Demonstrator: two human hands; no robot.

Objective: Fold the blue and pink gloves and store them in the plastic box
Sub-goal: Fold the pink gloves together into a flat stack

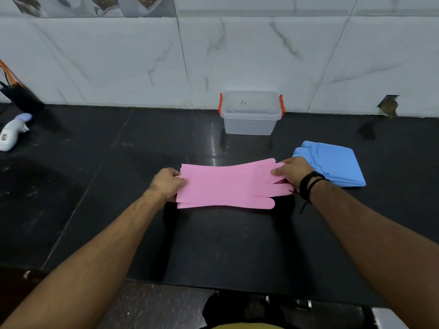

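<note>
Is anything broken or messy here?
Yes: the wall has a broken hole at far right, just above the counter. The pink gloves and blue gloves lie neat.

The stacked gloves (225, 186) lie flat on the surface (213, 245), centred. The folded gloves (332, 165) lie to their right, just beside them. The plastic box (250, 115) stands behind both, against the wall (142, 55). A bottle (13, 132) lies far left.

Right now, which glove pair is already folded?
The blue gloves, a compact folded stack at the right of the counter, untouched. The pink gloves lie full length, the left hand gripping the cuffs, the right hand the fingers.
</note>
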